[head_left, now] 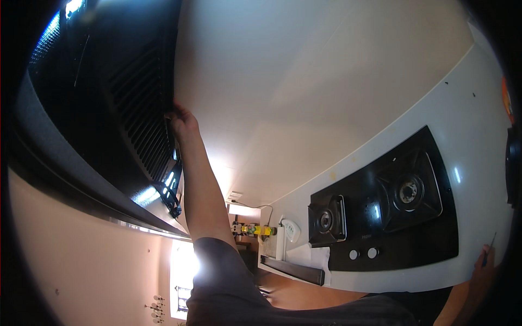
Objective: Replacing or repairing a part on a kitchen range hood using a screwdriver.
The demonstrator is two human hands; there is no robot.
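Overhead on the left is a black range hood with a slotted grille. My left hand reaches up to the grille's edge beside the wall. Its fingers are bent in against that edge, and their tips are partly hidden, so what they grip is unclear. Low at the far right, my right hand is closed around the dark handle of a screwdriver, whose thin shaft points up over the counter. A dark bracket-like part juts from the hood below my left hand.
A black gas hob with two burners is set in the white counter. Beyond its left end are a white appliance, a long dark strip and yellow-labelled bottles. The pale wall rises behind. An orange item lies far right.
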